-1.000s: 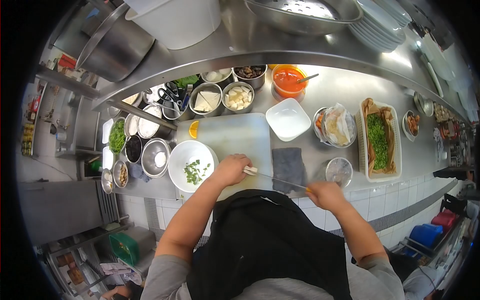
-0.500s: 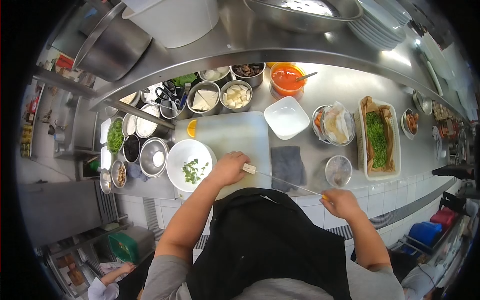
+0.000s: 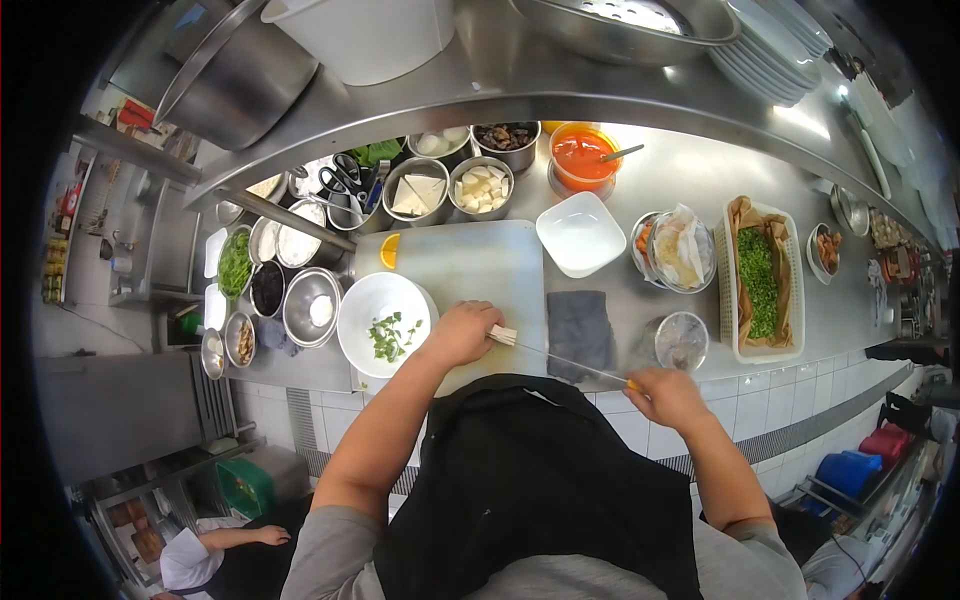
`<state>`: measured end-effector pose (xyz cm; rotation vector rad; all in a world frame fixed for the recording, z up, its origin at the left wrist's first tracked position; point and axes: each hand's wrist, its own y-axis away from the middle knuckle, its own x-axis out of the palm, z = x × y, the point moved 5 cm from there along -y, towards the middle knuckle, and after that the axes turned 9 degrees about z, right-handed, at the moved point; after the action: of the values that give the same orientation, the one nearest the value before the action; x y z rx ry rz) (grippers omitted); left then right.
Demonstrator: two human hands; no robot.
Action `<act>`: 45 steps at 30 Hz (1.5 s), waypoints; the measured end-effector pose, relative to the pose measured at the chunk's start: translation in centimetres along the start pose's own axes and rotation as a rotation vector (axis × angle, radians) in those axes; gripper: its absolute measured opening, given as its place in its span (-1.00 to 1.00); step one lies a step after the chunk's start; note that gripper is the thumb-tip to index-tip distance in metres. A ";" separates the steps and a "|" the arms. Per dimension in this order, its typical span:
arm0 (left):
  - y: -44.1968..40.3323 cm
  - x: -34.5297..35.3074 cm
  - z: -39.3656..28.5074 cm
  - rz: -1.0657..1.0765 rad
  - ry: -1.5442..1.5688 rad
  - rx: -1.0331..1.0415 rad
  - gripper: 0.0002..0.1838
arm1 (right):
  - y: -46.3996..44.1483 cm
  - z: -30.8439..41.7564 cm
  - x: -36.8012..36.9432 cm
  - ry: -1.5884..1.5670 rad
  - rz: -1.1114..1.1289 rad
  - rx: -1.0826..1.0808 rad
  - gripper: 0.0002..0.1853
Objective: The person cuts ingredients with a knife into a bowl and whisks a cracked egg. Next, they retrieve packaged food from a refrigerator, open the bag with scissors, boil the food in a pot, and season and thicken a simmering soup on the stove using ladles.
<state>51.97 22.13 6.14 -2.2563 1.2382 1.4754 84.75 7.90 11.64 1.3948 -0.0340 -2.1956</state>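
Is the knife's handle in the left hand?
No, the right hand grips the knife by its yellow handle, while the left hand holds some pale food.

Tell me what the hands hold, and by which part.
Right hand: the knife, by its yellow handle. Left hand: a pale food piece, by its left end.

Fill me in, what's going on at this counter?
A person in a black apron is working at a cutting board. Their left hand holds pale food over the board, and their right hand grips a thin, yellow-handled knife, its blade pointing toward that food. I can't tell whether the blade is cutting into it. A white bowl with green leaves stands by the left forearm; an orange wedge lies near the board's far-left corner.
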 end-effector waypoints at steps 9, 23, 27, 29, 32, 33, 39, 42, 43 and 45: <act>0.1 0.0 0.0 0.016 -0.003 0.006 -0.72 | -0.6 0.7 -0.1 -0.008 0.005 0.005 -0.80; -0.4 1.6 -1.6 0.002 -0.035 0.154 -0.82 | -0.8 -0.1 1.2 -0.082 0.006 -0.010 -0.79; -0.1 1.6 -1.3 -0.026 0.024 0.146 -0.75 | 2.0 -1.6 -1.5 -0.048 0.036 0.020 -0.79; 0.1 1.0 -1.3 -0.073 0.075 0.144 -0.71 | 3.1 -2.7 -2.3 -0.010 0.109 0.080 -0.78; 0.4 -0.3 -0.5 -0.133 0.109 0.028 -0.63 | 3.0 -2.6 -2.5 -0.005 0.042 0.059 -0.79; 0.2 0.0 0.1 -0.047 0.092 0.014 -0.64 | 2.6 -2.2 -2.6 -0.004 0.010 0.045 -0.79; -0.2 -0.1 0.5 0.054 0.054 0.034 -0.69 | -0.6 -1.1 -1.8 0.028 -0.015 0.001 -0.78; -0.2 0.0 0.4 0.037 0.042 0.046 -0.72 | -1.3 -0.7 -2.1 0.017 -0.018 -0.033 -0.78; -0.1 0.0 0.4 0.027 0.033 0.052 -0.74 | -1.4 -0.5 -2.2 0.018 -0.017 -0.036 -0.78; -0.1 -0.1 0.3 0.021 0.041 0.055 -0.75 | -1.7 -0.3 -2.3 -0.008 -0.020 -0.043 -0.78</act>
<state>51.81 22.40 6.10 -2.2559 1.3015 1.3903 85.05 10.44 12.91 1.3685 0.0248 -2.2051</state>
